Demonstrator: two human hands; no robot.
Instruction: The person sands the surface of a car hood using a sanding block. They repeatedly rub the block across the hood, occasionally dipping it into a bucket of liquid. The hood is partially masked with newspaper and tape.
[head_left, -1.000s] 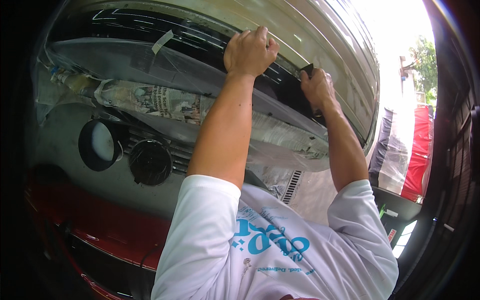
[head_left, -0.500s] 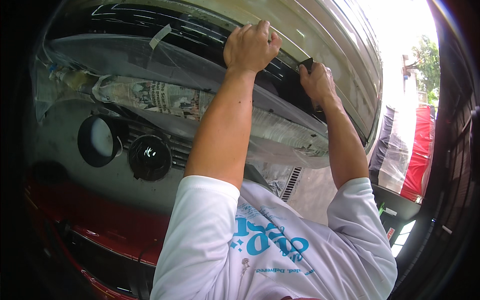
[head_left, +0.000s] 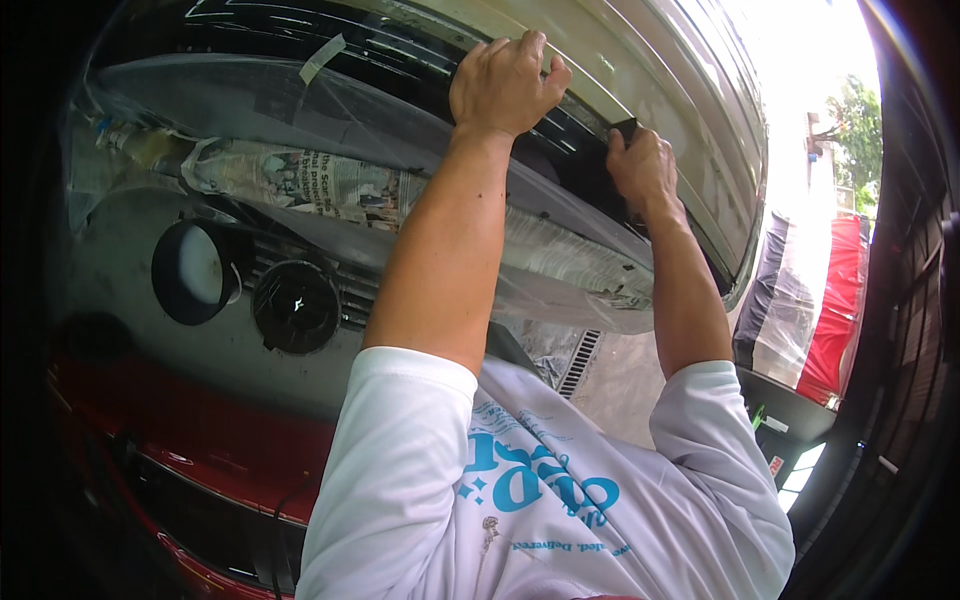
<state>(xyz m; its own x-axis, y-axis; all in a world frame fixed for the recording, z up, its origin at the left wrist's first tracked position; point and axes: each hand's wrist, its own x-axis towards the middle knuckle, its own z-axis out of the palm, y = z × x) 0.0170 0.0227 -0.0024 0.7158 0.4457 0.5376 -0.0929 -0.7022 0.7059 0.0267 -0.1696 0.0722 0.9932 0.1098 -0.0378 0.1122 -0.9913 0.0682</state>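
Note:
Both arms reach up to a car body with a beige, partly worn-looking panel [head_left: 640, 65] above a glossy black lower strip [head_left: 400, 62]. My left hand [head_left: 505, 88] is closed at the border between them, knuckles up and fingers bent; whatever lies under its fingertips is hidden. Farther right, my right hand [head_left: 645, 172] grips a small black block [head_left: 625, 127] with a flat corner poking out past the thumb. The block is against the panel by the same border, and its lower part is covered by my fingers.
Plastic sheeting [head_left: 270, 105] and newspaper [head_left: 290, 180] cover the parts below the strip. A black bucket [head_left: 190, 272] and a dark round container [head_left: 297, 305] stand lower left, near a red car [head_left: 200, 440]. A floor grate [head_left: 580, 362] and a red, white and black cover [head_left: 828, 310] are rightward.
My right hand and the black block have shifted slightly right along the panel border. My left hand has stayed at nearly the same spot, and the view has drifted a little.

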